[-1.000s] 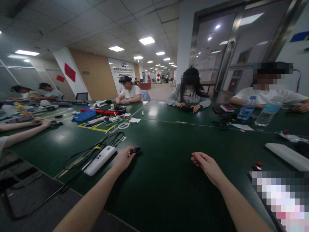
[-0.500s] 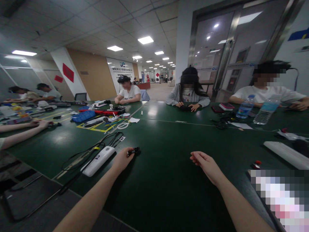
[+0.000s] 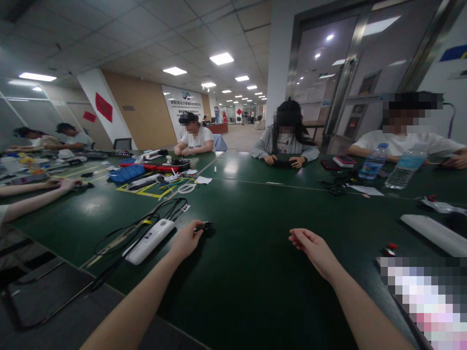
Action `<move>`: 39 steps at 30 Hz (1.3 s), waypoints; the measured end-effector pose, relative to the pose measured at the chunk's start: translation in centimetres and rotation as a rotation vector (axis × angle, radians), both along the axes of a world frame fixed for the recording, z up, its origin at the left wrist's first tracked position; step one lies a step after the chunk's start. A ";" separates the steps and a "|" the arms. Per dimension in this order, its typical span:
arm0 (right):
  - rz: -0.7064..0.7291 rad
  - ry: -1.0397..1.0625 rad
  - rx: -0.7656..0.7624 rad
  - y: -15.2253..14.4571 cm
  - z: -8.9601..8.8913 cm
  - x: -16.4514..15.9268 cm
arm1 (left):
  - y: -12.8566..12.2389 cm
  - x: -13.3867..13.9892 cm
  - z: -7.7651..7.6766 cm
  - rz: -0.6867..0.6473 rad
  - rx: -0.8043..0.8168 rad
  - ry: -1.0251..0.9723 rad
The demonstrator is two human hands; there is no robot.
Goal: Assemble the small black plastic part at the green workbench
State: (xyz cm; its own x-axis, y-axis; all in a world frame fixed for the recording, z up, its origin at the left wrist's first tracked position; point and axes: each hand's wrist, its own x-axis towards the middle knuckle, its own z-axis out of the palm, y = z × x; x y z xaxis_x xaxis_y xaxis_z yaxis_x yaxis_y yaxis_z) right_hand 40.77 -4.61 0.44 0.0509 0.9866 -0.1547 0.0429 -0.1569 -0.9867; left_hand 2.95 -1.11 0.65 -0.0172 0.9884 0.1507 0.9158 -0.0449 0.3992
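My left hand (image 3: 186,239) is closed, thumb and fingertips pinching a small black object (image 3: 207,225) with a few shiny spots. It sticks out past the fingers just over the green table (image 3: 248,272), and its exact kind is too small to make out. To the right, my right hand (image 3: 309,245) rests apart on the tabletop, fingers loosely curled together with nothing visible in them. Beside my left wrist lies a white power strip (image 3: 149,241) marked 2.
Black cables (image 3: 127,228) loop around the strip. Farther left are a blue basket (image 3: 126,173) and loose wires. At right stand water bottles (image 3: 405,167), near a long white bar (image 3: 434,236) and a blurred-out screen (image 3: 423,301). Several people sit around the table.
The small black object in my left hand has turned slightly and looks flatter now. My right hand has kept its place. The view has shifted only a little.
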 end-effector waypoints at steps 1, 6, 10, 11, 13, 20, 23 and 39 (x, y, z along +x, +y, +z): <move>0.001 -0.002 0.000 0.0 0.0 0.0 | 0.0 0.1 0.0 0.003 0.000 0.004; 0.001 0.005 -0.009 0.0 -0.1 0.0 | -0.1 0.0 0.0 -0.002 -0.005 -0.004; 0.006 0.013 -0.006 0.0 0.0 0.0 | 0.0 -0.2 0.1 -0.009 -0.010 -0.043; 0.005 0.013 -0.005 -0.1 0.0 0.0 | 0.0 -0.1 0.1 -0.001 -0.013 -0.048; -0.002 0.010 -0.005 -0.1 0.1 0.0 | 0.0 0.0 0.2 0.022 -0.014 -0.051; -0.001 0.005 -0.001 -0.1 0.1 -0.1 | 0.0 0.2 0.0 0.050 -0.055 -0.022; -0.008 0.010 0.003 0.0 -0.1 0.0 | 0.1 -0.1 -0.2 0.019 -0.052 -0.047; -0.018 -0.001 -0.012 0.0 0.0 0.0 | 1.5 -1.2 -1.8 -0.044 0.067 -0.384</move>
State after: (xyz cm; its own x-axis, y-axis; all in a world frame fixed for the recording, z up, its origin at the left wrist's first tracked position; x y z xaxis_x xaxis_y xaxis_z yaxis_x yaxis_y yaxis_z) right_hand 40.79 -4.62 0.45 0.0693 0.9837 -0.1662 0.0411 -0.1693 -0.9847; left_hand 1.76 0.36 -1.11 -0.0422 0.9777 0.2055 0.6971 -0.1185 0.7071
